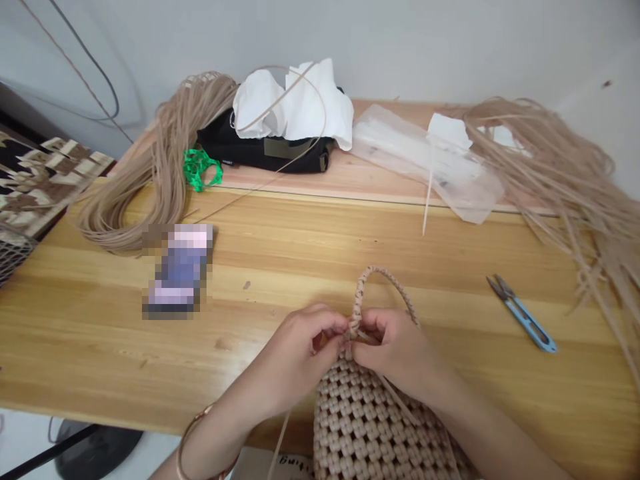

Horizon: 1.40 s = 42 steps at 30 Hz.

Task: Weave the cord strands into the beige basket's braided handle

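A beige woven basket bag (370, 427) rests at the near edge of the wooden table (300, 253), its braided handle (373, 287) arching up above its rim. My left hand (300, 347) pinches the base of the handle from the left, fingers closed. My right hand (395, 350) pinches the same spot from the right, fingers curled on the weave. A thin loose strand (395, 393) trails down from between my hands over the bag.
Blue thread snips (523, 313) lie to the right. Bundles of tan cane strands sit at the far left (150, 167) and far right (565, 173). A blurred-out object (180, 270), black bag with white cloth (280, 127), green ribbon (200, 167) and clear plastic packet (430, 167) lie behind.
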Available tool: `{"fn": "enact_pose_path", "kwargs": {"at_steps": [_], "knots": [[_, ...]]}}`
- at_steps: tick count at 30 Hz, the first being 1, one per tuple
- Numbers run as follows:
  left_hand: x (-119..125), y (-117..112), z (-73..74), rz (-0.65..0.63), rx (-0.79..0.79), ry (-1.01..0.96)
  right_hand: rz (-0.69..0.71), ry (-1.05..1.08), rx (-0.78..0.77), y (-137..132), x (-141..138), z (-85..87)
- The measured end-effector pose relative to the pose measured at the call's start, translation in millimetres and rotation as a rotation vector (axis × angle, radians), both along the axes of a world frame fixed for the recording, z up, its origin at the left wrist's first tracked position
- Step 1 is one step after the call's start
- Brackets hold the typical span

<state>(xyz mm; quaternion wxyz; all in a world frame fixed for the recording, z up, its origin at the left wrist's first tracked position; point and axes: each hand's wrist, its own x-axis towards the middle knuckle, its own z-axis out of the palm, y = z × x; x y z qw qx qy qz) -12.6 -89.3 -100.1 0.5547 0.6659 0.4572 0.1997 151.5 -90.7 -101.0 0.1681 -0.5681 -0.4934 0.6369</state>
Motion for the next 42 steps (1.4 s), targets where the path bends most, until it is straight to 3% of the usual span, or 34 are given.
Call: {"fn": "enact_pose_path", "kwargs": {"at_steps": [12,17,26,36,42], "knots": [[3.5,-6.1,0.0,0.010,0.141,0.073,-0.016,0.126,-0.031,1.7,-0.2,-2.3],[7.1,-7.6,2.0,0.023,0.130,0.126,-0.024,0.144,-0.034,-0.2,0.5,-4.0],[4.3,-5.2,-2.5,0.058,0.106,0.142,0.106,-0.171,0.105,-1.8,16.8,10.0],[-3.9,-6.3,-8.4,0.012,0.028,0.077,0.253,-0.211,0.122,-3.5,26.4,12.5],[-5.0,-4.7,-11.1,-0.010,0.059,0.017,0.273,-0.221,0.029,-4.4,32.2,7.6]]}}
